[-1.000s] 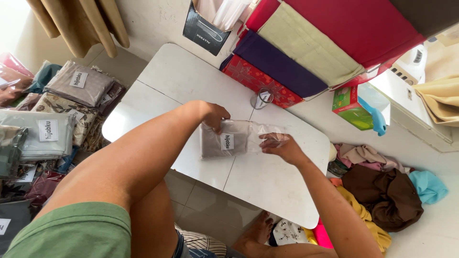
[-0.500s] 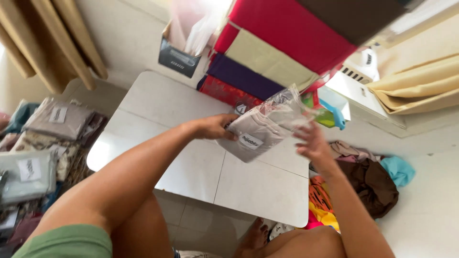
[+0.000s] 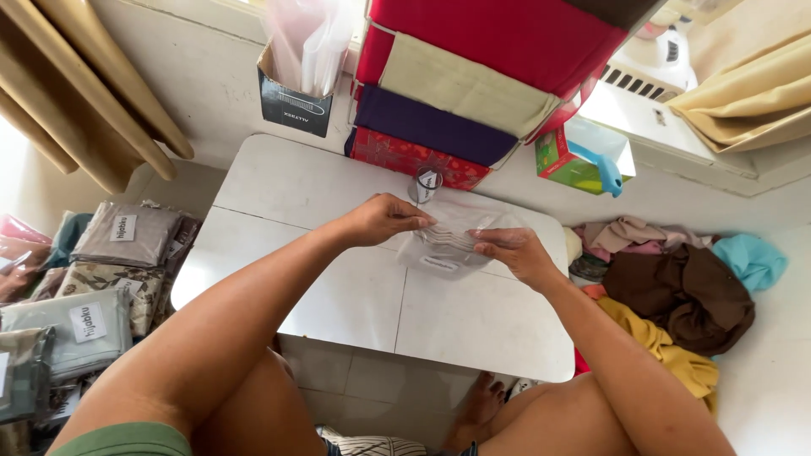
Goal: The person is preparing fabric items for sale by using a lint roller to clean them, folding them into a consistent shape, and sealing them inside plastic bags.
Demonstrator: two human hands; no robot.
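Resting between hands (image 3: pixel 384 218): clear packet (image 3: pixel 443 247)

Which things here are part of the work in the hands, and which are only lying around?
In use:
- left hand
- right hand
- clear bag of folded cloth
- white table

Lying around:
- tape roll
- green tissue box
- packed cloths
- loose clothes
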